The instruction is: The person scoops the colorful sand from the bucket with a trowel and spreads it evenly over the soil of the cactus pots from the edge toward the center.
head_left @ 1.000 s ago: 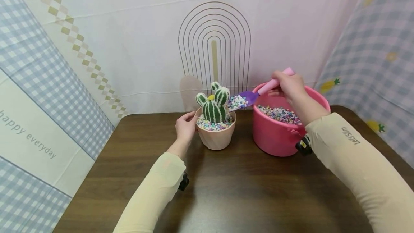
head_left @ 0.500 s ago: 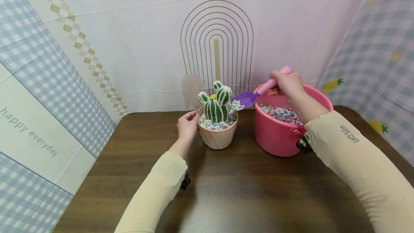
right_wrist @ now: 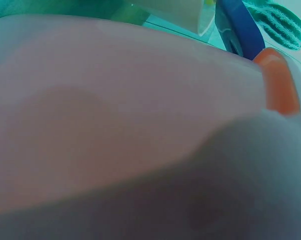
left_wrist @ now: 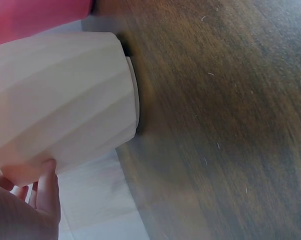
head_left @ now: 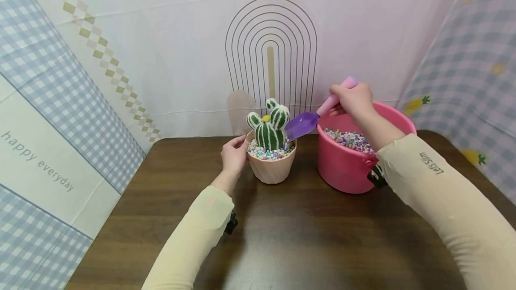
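Note:
A knitted-looking green and white cactus [head_left: 269, 135] with a yellow flower stands in a pale peach flower pot [head_left: 271, 171], among colourful pebbles [head_left: 273, 154]. My left hand [head_left: 234, 155] pinches the pot's left rim; in the left wrist view, the left hand [left_wrist: 33, 205] has a digit against the pot's outer wall [left_wrist: 65, 95]. By its pink handle my right hand [head_left: 356, 101] grips a toy shovel. The purple shovel blade [head_left: 302, 124] tilts down over the pot's right rim, with no pebbles visible on it. In the right wrist view the shovel blade [right_wrist: 238, 30] is partly hidden.
To the pot's right a pink bucket [head_left: 342, 171] holds many similar pebbles [head_left: 350, 140]. Both stand near the back of a dark wooden table [head_left: 282, 236]. Patterned cloth [head_left: 181, 57] hangs behind the table and along its sides.
The right hand has shifted left and slightly up, tipping the shovel more steeply. Pebbles have slid off the blade into the pot's right side. The left hand stays on the rim.

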`<state>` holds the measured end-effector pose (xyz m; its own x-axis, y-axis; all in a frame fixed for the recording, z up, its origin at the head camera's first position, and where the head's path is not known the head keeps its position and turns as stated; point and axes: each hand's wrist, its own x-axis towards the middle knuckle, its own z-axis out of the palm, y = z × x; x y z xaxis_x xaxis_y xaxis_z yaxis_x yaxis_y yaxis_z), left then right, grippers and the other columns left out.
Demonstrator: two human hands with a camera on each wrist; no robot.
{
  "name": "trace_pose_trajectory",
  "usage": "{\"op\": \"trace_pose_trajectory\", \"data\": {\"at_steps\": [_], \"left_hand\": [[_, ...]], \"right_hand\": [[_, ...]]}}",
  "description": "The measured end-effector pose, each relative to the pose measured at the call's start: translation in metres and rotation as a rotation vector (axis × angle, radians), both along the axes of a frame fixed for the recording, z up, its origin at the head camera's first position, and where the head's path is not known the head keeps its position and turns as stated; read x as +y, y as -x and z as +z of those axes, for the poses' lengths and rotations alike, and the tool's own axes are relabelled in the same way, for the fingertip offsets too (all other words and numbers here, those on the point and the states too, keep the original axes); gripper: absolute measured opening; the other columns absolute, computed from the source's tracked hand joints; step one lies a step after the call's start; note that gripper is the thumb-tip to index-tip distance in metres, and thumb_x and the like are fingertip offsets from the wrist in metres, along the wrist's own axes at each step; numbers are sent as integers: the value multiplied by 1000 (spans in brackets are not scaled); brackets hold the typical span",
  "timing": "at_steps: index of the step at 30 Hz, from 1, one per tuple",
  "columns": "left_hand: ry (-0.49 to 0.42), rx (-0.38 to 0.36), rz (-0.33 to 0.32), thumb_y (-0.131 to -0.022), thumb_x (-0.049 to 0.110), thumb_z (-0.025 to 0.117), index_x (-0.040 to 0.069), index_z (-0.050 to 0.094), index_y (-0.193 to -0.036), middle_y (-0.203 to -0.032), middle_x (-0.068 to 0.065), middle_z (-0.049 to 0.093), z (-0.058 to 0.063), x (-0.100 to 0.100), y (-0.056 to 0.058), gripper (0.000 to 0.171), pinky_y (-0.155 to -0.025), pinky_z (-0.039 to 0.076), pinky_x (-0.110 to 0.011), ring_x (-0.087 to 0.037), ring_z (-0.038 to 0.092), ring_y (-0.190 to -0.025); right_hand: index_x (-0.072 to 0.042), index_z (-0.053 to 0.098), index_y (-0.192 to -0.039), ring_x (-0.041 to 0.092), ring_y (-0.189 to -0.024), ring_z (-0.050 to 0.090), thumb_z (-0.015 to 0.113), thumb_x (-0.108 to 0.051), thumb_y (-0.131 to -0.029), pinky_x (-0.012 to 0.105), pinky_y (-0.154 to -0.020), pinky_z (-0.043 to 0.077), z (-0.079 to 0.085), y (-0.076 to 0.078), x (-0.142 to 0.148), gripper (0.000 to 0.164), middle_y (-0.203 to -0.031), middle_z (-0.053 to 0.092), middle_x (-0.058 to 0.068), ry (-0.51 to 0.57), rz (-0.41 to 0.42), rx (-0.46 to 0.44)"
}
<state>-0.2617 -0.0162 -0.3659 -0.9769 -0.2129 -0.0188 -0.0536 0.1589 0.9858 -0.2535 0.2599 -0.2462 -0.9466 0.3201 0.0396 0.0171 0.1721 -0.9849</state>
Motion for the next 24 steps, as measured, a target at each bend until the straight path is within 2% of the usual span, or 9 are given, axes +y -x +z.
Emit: {"op": "trace_pose_trajectory", "data": {"at_steps": [9, 12, 15, 17, 20, 24], "left_hand": [[7, -10, -16, -102, 12, 63, 1, 71, -132, -125, -23, 73, -1, -1, 2, 33, -66, 62, -27, -10, 62, -78], [1, -25, -44, -104, 12, 62, 1, 69, -135, -128, -23, 71, 1, -3, 1, 34, -78, 66, -36, -13, 63, -83], [2, -24, -67, -105, 12, 61, -1, 67, -135, -129, -24, 69, 1, -7, -2, 34, -91, 64, -45, -17, 66, -89], [37, -1, -71, -104, 13, 62, -3, 68, -133, -127, -24, 70, 0, -9, -4, 33, -93, 64, -45, -21, 68, -92], [147, 76, -65, -103, 16, 64, -2, 72, -127, -121, -22, 73, 0, -14, -10, 31, -89, 62, -36, -26, 69, -101], [231, 179, -49, -102, 19, 66, 0, 76, -120, -113, -19, 76, 5, -20, -18, 28, -78, 53, -25, -29, 68, -103]], "right_hand": [[-4, 54, -91, 5, -44, 65, 59, -19, -95, 24, -52, 61, 1, -3, 4, 16, -50, 65, -7, 1, -5, -5], [-4, 54, -93, 5, -45, 66, 59, -20, -96, 23, -53, 61, 2, -5, 6, 17, -51, 65, -8, 11, -10, -4], [-5, 54, -94, 4, -47, 67, 60, -21, -97, 22, -55, 61, 2, -5, 9, 17, -51, 65, -9, 21, -13, -13], [-6, 55, -92, 4, -47, 67, 60, -22, -97, 21, -55, 61, 1, -6, 14, 18, -51, 65, -10, 21, -12, -21], [-10, 60, -83, 4, -49, 68, 60, -23, -99, 21, -55, 61, 3, -8, 27, 22, -52, 67, -8, 67, 22, -29], [-16, 65, -68, 8, -51, 70, 61, -22, -102, 23, -54, 61, 8, -13, 48, 34, -56, 71, -5, 208, 67, -14]]}}
